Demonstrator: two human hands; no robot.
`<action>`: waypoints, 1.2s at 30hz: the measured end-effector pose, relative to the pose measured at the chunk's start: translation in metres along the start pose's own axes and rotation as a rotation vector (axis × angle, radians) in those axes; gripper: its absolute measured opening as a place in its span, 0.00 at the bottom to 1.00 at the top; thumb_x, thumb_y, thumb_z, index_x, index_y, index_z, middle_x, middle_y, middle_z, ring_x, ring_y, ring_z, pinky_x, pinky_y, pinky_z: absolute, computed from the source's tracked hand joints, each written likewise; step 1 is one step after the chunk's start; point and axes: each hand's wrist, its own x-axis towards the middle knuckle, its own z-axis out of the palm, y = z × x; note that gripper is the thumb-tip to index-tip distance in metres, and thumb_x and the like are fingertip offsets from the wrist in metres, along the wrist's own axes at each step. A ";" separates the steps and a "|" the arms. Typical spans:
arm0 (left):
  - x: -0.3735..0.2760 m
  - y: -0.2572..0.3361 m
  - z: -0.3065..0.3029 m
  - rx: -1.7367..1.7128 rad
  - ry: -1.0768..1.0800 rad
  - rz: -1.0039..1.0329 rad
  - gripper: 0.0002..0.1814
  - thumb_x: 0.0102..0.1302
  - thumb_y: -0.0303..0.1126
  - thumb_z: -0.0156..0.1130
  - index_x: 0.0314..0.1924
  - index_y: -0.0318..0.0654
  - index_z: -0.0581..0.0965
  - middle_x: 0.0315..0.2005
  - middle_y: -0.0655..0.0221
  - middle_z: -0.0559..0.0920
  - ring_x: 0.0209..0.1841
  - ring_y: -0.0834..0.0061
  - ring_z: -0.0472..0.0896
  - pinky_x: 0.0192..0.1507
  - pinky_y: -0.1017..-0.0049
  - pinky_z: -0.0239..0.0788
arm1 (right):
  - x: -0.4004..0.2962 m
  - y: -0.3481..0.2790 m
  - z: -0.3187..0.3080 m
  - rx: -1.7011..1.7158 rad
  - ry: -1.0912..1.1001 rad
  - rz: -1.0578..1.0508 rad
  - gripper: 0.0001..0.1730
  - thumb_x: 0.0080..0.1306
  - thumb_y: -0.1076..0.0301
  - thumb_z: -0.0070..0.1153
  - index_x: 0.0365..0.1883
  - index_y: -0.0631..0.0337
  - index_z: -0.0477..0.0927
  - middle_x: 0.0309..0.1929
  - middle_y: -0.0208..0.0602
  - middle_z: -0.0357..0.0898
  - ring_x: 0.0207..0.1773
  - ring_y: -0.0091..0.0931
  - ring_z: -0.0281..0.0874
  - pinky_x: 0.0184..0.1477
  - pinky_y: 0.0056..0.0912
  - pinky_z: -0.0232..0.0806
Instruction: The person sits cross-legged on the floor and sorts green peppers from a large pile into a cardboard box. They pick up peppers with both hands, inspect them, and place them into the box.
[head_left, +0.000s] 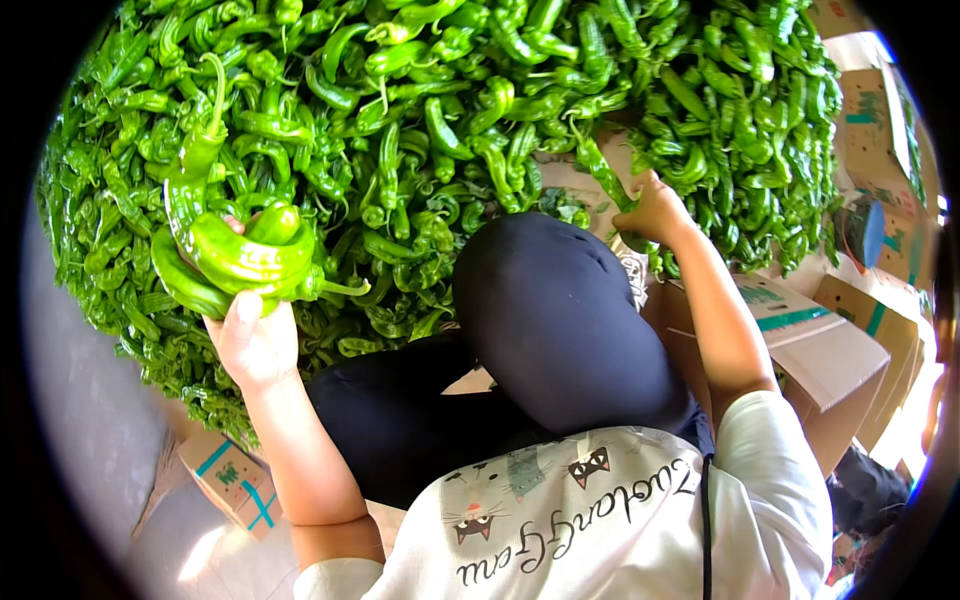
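Observation:
Several long curved green peppers (251, 259) are bunched in my left hand (259, 341), raised over the left part of a big heap of green peppers (442, 135). My thumb presses on the bunch from below, and most of my fingers are hidden behind it. At the right, my right hand (654, 210) grips the lower end of a single green pepper (604, 169), its stem pointing up and away from me. That hand is beside a gap in the heap, where bare brownish ground (619, 154) shows. My dark-clad knee (547, 300) rises between the two hands.
An open cardboard box (832, 352) with green tape stands by my right arm. More cartons (874, 124) are stacked at the far right, near a round dark-blue object (864, 232). A taped carton (229, 480) and a straw broom (157, 480) lie at lower left.

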 end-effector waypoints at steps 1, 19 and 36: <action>0.001 0.000 0.002 -0.010 -0.001 -0.007 0.42 0.54 0.28 0.66 0.68 0.42 0.58 0.62 0.63 0.65 0.65 0.58 0.64 0.65 0.51 0.57 | -0.027 -0.004 -0.022 0.132 0.076 -0.006 0.43 0.43 0.54 0.72 0.53 0.68 0.68 0.45 0.52 0.79 0.48 0.38 0.79 0.52 0.35 0.70; -0.203 -0.021 0.354 -0.188 -1.390 -0.018 0.39 0.42 0.25 0.77 0.57 0.35 0.70 0.50 0.64 0.76 0.50 0.73 0.78 0.52 0.69 0.71 | -0.528 0.269 -0.050 0.596 0.177 0.331 0.35 0.46 0.66 0.70 0.53 0.69 0.74 0.49 0.39 0.79 0.53 0.27 0.74 0.56 0.30 0.65; -0.059 -0.064 0.237 0.599 -0.571 -0.139 0.16 0.67 0.34 0.59 0.54 0.38 0.76 0.42 0.69 0.83 0.42 0.79 0.80 0.44 0.78 0.72 | -0.427 0.265 -0.014 0.271 0.521 0.295 0.12 0.61 0.69 0.60 0.40 0.67 0.79 0.35 0.49 0.80 0.39 0.41 0.79 0.43 0.38 0.70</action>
